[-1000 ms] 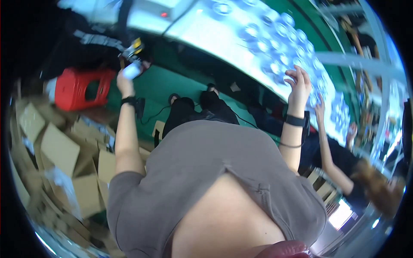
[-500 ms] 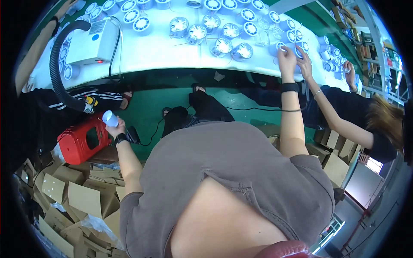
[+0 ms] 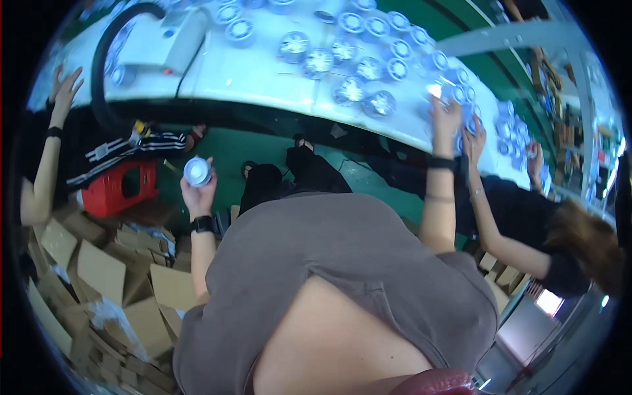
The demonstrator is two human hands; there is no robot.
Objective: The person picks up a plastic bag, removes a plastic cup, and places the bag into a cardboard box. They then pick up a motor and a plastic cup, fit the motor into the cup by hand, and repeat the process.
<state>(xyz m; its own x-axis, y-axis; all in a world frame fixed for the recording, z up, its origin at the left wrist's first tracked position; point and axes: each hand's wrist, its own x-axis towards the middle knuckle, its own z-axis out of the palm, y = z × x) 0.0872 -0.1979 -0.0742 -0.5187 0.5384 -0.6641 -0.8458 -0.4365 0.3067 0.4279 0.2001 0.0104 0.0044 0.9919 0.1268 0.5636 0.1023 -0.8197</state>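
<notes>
In my left hand [image 3: 200,196], held low in front of the table, is a small whitish cup [image 3: 197,171] with its round end turned up. The fingers wrap round it from below. My right hand [image 3: 446,120] reaches up to the table's right part, fingers bent round a clear plastic cup [image 3: 436,89] that glints and is hard to make out. Clear cups with silvery fan-like tops [image 3: 380,103] stand on the table to the left of that hand. Close on its right, a co-worker's hand [image 3: 474,139] touches another cup.
A white box [image 3: 164,46] and a black hose [image 3: 99,72] are at the table's left. Another person's hand [image 3: 66,89] is raised there. A red stool [image 3: 108,194] and cardboard boxes [image 3: 102,273] lie below left. More round-topped cups [image 3: 351,23] crowd the white table [image 3: 263,89].
My left hand has moved slightly right and turned the cup's round end up. My right hand has shifted from the round-topped cups to a clear one. At far left the other person's hand came lower.
</notes>
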